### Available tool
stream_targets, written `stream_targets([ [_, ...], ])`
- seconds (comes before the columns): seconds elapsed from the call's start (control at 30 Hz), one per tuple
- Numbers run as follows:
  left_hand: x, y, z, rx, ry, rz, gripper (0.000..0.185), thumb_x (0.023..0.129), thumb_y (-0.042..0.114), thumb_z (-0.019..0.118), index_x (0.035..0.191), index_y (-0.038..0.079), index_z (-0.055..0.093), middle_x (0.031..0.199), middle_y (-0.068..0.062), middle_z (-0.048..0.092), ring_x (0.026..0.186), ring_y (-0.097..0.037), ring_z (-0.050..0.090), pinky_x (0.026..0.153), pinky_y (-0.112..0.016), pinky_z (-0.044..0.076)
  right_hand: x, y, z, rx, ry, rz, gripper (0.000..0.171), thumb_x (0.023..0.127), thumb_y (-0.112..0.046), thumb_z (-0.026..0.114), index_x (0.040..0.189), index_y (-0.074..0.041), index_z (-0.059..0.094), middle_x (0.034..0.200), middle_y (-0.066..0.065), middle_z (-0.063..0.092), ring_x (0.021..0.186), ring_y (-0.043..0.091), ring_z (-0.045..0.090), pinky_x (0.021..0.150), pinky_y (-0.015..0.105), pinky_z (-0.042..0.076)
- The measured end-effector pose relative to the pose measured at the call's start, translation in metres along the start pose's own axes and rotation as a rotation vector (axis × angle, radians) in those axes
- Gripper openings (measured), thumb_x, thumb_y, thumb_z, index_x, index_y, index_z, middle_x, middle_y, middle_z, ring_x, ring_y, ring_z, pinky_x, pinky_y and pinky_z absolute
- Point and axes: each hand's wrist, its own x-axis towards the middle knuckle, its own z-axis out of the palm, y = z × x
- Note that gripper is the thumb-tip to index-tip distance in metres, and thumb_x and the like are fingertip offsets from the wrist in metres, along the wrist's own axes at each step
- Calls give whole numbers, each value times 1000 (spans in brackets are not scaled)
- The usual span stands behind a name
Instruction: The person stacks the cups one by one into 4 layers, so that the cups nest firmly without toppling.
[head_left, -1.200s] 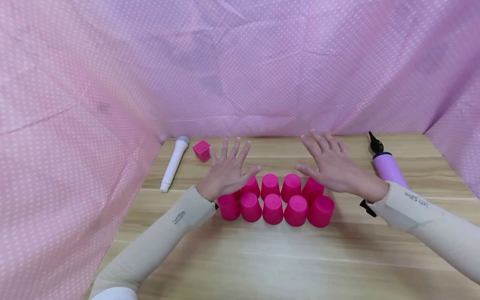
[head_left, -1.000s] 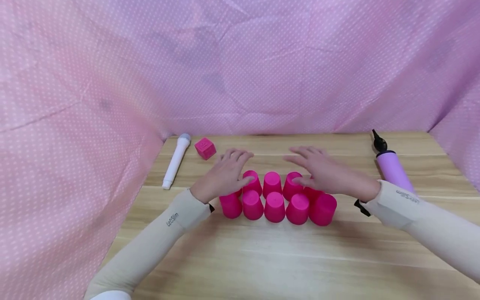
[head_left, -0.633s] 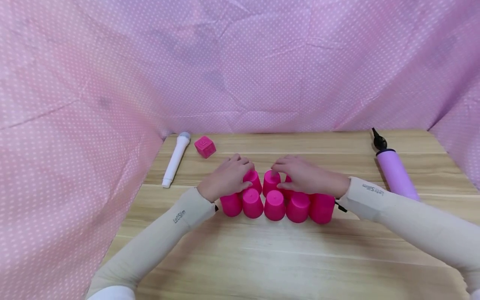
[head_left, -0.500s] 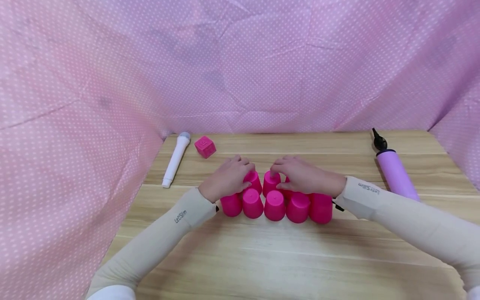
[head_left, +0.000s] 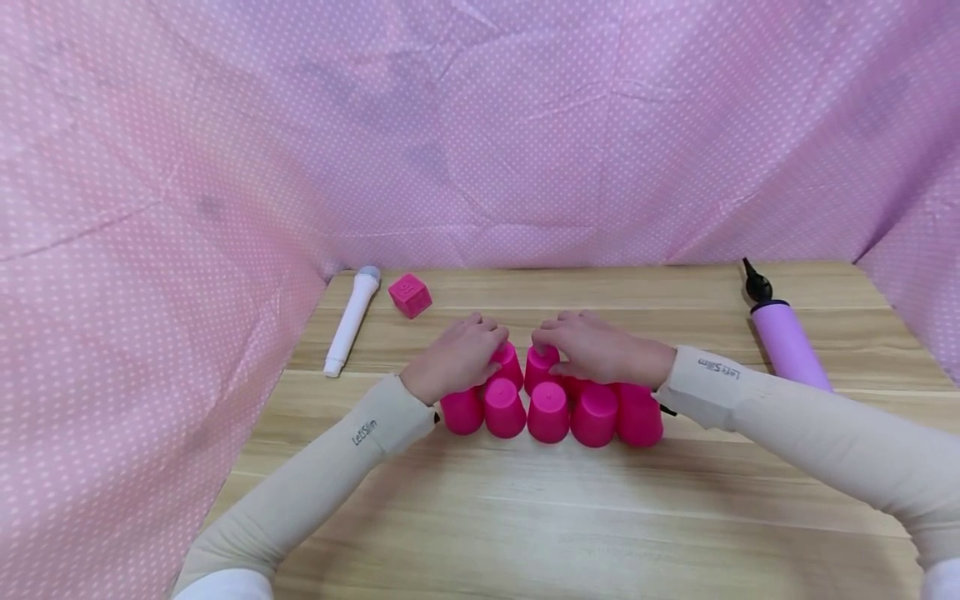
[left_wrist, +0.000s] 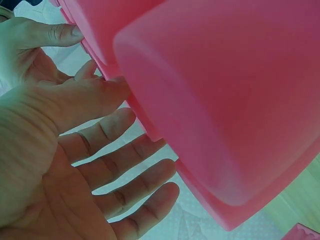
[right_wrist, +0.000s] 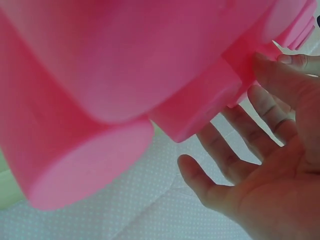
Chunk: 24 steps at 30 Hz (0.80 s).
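Note:
Pink cups stand upside down in two rows on a wooden table; a front-row cup [head_left: 548, 414] is fully visible. My left hand [head_left: 459, 358] holds a back-row cup [head_left: 510, 367], thumb on its near side and fingers on its far side. Just to the right, my right hand [head_left: 600, 350] grips another back-row cup [head_left: 540, 372] between thumb and fingers. The right hand and forearm hide most of the back row's right end. Both wrist views show cups close up; the left hand's thumb [left_wrist: 95, 100] and the right hand's thumb [right_wrist: 277, 77] touch pink cup walls.
A white microphone [head_left: 352, 323] and a pink cube [head_left: 410, 296] lie at the back left of the table [head_left: 525, 517]. At the right lies a purple hand pump [head_left: 787, 342] with a black nozzle. Pink dotted cloth [head_left: 480, 150] hangs behind and at the sides.
Both hands came down from above the cups, where their fingers were spread, and took hold of back-row cups. The right hand also moved left, toward the left hand.

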Motion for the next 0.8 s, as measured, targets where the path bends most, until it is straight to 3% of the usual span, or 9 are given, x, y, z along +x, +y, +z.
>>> stream_targets([
  [0.17, 1, -1, -3, -5, 7, -1, 44, 81, 22, 76, 120, 9, 60, 109, -5, 60, 97, -20, 49, 82, -29, 46, -6, 1, -4, 26, 38, -13, 39, 77, -16, 79, 113, -13, 62, 107, 2, 60, 99, 22, 53, 85, 50, 42],
  [0.47, 6, -9, -27, -14, 108, 28, 29, 83, 20, 73, 106, 8, 61, 100, -5, 60, 92, -22, 49, 76, -31, 46, -15, 15, -35, 19, 203, -90, 27, 77, -11, 79, 97, -11, 61, 89, -1, 60, 82, 16, 55, 75, 34, 46],
  [0.63, 23, -12, -41, -47, 120, 24, 27, 82, 18, 74, 103, 9, 61, 98, -3, 59, 93, -19, 49, 78, -29, 46, -11, 28, -53, 35, 261, -105, 26, 75, -9, 80, 92, -9, 60, 86, 0, 60, 81, 18, 55, 75, 36, 47],
  [0.8, 54, -18, -46, -57, 136, 58, 29, 81, 15, 75, 104, 10, 59, 93, -2, 56, 89, -18, 48, 76, -28, 45, 2, 48, -59, 70, 281, -56, 25, 74, -3, 79, 87, -6, 58, 81, 4, 59, 87, 25, 60, 80, 40, 48],
])
